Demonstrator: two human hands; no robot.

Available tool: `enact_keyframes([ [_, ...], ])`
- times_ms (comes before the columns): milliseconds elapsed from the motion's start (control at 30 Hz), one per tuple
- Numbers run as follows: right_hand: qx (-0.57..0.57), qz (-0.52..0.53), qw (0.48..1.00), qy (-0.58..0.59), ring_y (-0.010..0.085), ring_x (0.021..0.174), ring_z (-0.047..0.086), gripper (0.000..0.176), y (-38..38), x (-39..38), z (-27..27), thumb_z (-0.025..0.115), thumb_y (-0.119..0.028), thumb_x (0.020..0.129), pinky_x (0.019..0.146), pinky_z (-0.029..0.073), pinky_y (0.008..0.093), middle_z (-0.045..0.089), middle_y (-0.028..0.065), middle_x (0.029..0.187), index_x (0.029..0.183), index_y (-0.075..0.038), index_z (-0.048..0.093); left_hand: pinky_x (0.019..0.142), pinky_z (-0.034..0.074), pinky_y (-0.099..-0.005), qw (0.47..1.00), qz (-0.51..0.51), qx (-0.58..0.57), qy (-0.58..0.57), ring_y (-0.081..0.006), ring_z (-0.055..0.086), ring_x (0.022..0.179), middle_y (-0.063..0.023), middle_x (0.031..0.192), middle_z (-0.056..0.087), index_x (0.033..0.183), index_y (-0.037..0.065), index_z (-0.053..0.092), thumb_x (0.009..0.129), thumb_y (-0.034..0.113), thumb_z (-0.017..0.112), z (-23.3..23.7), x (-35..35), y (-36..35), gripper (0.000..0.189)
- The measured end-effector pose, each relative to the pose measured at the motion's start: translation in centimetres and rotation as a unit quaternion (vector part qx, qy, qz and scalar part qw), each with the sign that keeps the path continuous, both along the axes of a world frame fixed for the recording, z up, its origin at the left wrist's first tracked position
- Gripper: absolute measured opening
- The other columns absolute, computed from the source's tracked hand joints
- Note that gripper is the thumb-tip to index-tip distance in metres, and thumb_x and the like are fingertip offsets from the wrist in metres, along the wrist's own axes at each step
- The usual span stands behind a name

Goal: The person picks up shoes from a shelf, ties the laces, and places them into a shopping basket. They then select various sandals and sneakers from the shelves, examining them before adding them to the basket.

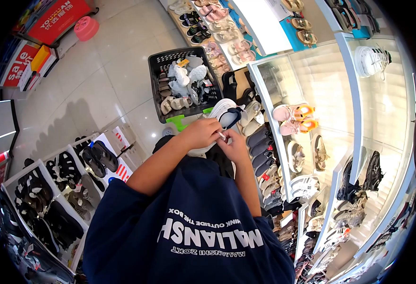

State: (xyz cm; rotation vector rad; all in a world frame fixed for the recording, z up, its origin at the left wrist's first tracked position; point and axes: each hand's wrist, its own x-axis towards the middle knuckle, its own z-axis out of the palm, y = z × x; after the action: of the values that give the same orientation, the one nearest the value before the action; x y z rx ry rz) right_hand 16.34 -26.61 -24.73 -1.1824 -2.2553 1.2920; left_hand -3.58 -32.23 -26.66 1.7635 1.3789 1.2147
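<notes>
My left hand (204,134) is closed in front of my chest, its fingertips pinching a small white piece (222,136). My right hand (234,146) meets it there, thumb and fingers pressed together at the same piece. The piece is too small to make out further. Just beyond my fingers is a white shoe (221,108) with a dark opening, partly overlapped by my left hand. A black plastic basket (156,87) with bright green handles (177,122) stands past my hands, holding several shoes and crumpled white paper (182,75).
At the right, lit glass shelves carry pink-and-orange sneakers (295,118) and a white sneaker (371,61). Rows of grey shoes (260,144) run close beside my right arm. A white rack (42,175) with dark sandals stands at the left. A pink stool (86,28) is on the tiled floor (118,61).
</notes>
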Motion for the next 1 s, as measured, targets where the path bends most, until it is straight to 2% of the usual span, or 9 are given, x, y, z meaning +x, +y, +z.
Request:
enact_keyframes([
  [167,0.093,-0.006,0.994,0.054,0.0211,0.064,0.062,0.023,-0.2,-1.3,1.2,0.085,-0.008,0.078,0.066,0.050,0.0341,0.065,0.0068,0.072,0.083,-0.003,0.064,0.074,0.051,-0.0426,0.999,-0.023,-0.040,-0.018,-0.0339,0.064,0.085,-0.0119,0.089,0.063,0.092,0.005,0.065,0.083,0.012,0.073,0.3,-1.1,0.2,0.013],
  [267,0.140,0.003,0.989,0.057,0.0222,0.068,0.067,0.017,-0.1,-1.1,0.2,0.085,-0.007,0.078,0.077,0.054,0.0373,0.070,0.0074,0.076,0.084,-0.003,0.069,0.074,0.051,-0.0428,0.998,-0.045,-0.054,-0.007,-0.0336,0.063,0.084,-0.0117,0.088,0.062,0.091,0.005,0.065,0.083,0.014,0.074,0.5,-1.8,0.1,0.014],
  [367,0.122,-0.020,0.988,0.088,0.0221,0.071,0.071,0.014,0.0,-1.3,0.6,0.085,-0.007,0.078,0.092,0.054,0.0439,0.073,0.0080,0.078,0.089,-0.006,0.076,0.073,0.051,-0.0428,0.997,-0.068,-0.033,0.013,-0.0329,0.063,0.083,-0.0111,0.085,0.062,0.090,0.005,0.064,0.084,0.016,0.075,0.9,-2.8,0.3,0.016],
  [467,0.144,-0.032,0.986,0.083,0.0224,0.071,0.072,0.016,0.2,-1.2,0.3,0.084,-0.007,0.079,0.098,0.053,0.0463,0.074,0.0085,0.079,0.094,-0.008,0.079,0.070,0.051,-0.0428,0.995,-0.090,-0.025,0.040,-0.0320,0.064,0.080,-0.0096,0.082,0.062,0.087,0.006,0.063,0.084,0.018,0.075,1.0,-3.4,0.7,0.017],
  [567,0.169,-0.042,0.983,0.052,0.0217,0.072,0.072,0.015,0.4,-1.2,0.3,0.086,-0.008,0.077,0.098,0.053,0.0457,0.075,0.0080,0.080,0.090,-0.007,0.079,0.065,0.051,-0.0428,0.993,-0.086,-0.007,0.084,-0.0302,0.065,0.074,-0.0075,0.077,0.062,0.082,0.008,0.063,0.082,0.019,0.075,1.4,-3.6,1.0,0.017],
  [667,0.190,-0.058,0.979,0.047,0.0221,0.070,0.070,0.014,0.4,-1.0,0.2,0.087,-0.009,0.075,0.086,0.056,0.0397,0.073,0.0076,0.077,0.084,-0.006,0.077,0.062,0.051,-0.0425,0.986,-0.066,0.028,0.151,-0.0287,0.065,0.070,-0.0059,0.073,0.061,0.075,0.010,0.062,0.076,0.020,0.076,2.1,-3.3,1.4,0.017],
  [767,0.206,-0.043,0.976,0.061,0.0226,0.064,0.066,0.016,0.5,-1.5,1.4,0.089,-0.010,0.074,0.070,0.055,0.0363,0.070,0.0067,0.072,0.079,-0.006,0.074,0.061,0.052,-0.0419,0.980,-0.064,0.030,0.184,-0.0280,0.065,0.068,-0.0057,0.071,0.061,0.070,0.010,0.062,0.072,0.021,0.075,2.4,-3.0,1.5,0.016],
  [867,0.183,-0.017,0.978,0.099,0.0235,0.060,0.063,0.017,0.5,-2.2,2.1,0.089,-0.010,0.073,0.058,0.049,0.0344,0.068,0.0062,0.070,0.077,-0.006,0.073,0.061,0.053,-0.0418,0.979,-0.067,0.024,0.192,-0.0285,0.066,0.068,-0.0062,0.071,0.062,0.068,0.010,0.062,0.071,0.021,0.074,2.3,-3.3,1.9,0.016],
  [1000,0.175,-0.015,0.982,0.075,0.0219,0.061,0.064,0.015,0.5,-1.9,1.8,0.088,-0.012,0.075,0.073,0.053,0.0377,0.068,0.0046,0.071,0.077,-0.008,0.073,0.062,0.053,-0.0427,0.975,-0.087,0.009,0.207,-0.0301,0.066,0.069,-0.0080,0.072,0.063,0.068,0.009,0.062,0.073,0.020,0.072,2.2,-3.5,1.8,0.016],
])
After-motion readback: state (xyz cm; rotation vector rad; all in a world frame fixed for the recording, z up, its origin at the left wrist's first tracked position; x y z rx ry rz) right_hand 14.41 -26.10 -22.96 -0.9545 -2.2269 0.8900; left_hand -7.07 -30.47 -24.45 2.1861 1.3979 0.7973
